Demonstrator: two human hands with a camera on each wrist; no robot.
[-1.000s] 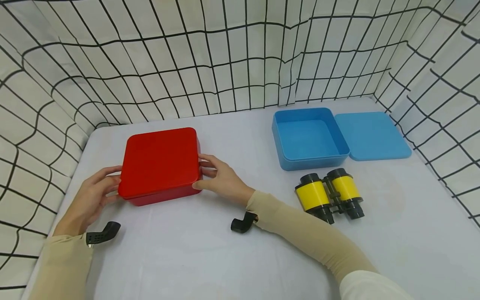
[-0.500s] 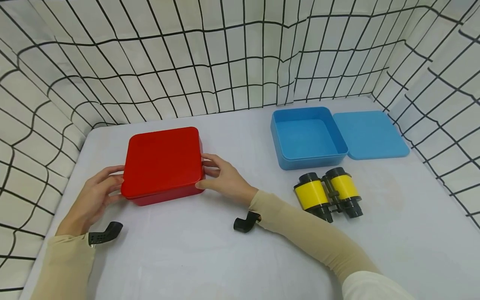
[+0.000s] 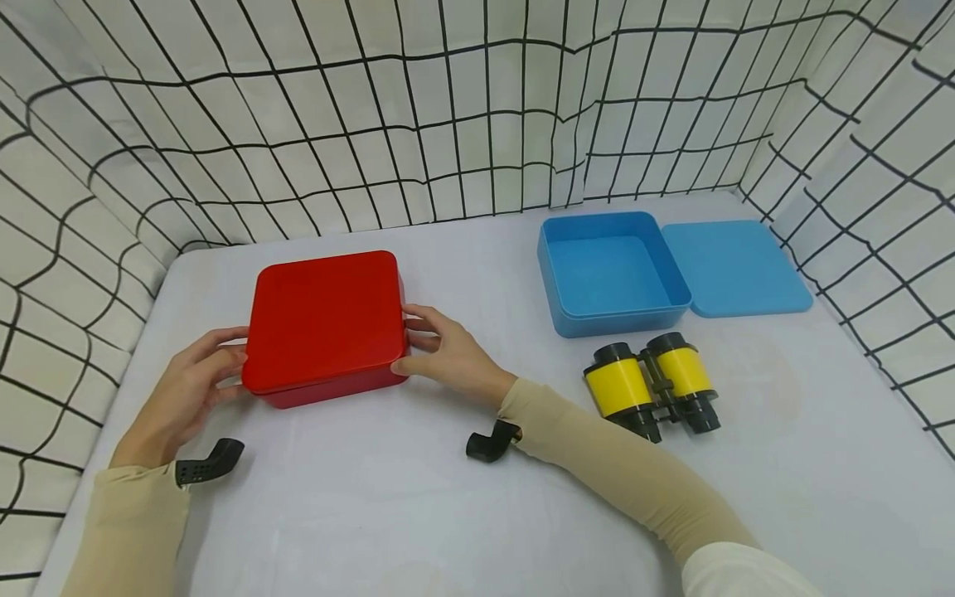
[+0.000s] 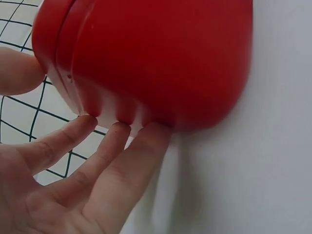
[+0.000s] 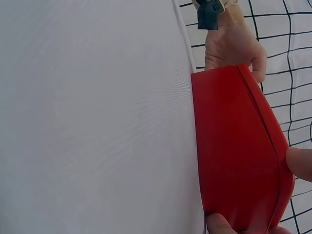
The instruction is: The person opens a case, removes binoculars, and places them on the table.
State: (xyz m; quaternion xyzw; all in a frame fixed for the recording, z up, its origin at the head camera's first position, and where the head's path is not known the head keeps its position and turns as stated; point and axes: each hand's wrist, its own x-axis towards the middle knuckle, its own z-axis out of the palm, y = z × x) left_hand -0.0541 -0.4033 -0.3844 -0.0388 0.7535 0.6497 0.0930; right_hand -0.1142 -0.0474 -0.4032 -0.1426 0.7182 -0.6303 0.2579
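Observation:
A red lidded box [image 3: 326, 323] stands on the white-covered table at the left, its lid on. My left hand [image 3: 186, 385] holds its left side; in the left wrist view several fingertips [image 4: 122, 124] touch the wall and the thumb lies by the lid edge. On the opposite side, my right hand [image 3: 455, 356] grips the front right corner, the thumb at the front and fingers along the side wall. In the right wrist view the red box [image 5: 239, 146] lies between both hands. Its inside is hidden.
An uncovered blue box [image 3: 615, 274] stands at the back right, beside a flat blue lid [image 3: 734, 268]. Yellow and black binoculars [image 3: 652, 385] lie in front of it, close to my right sleeve. Black-gridded white cloth walls [image 3: 418, 124] border the table.
The red box has shifted slightly right, and both hands have moved with it. In the last half second hardly anything differs. The blue box, its lid and the binoculars have stayed in place.

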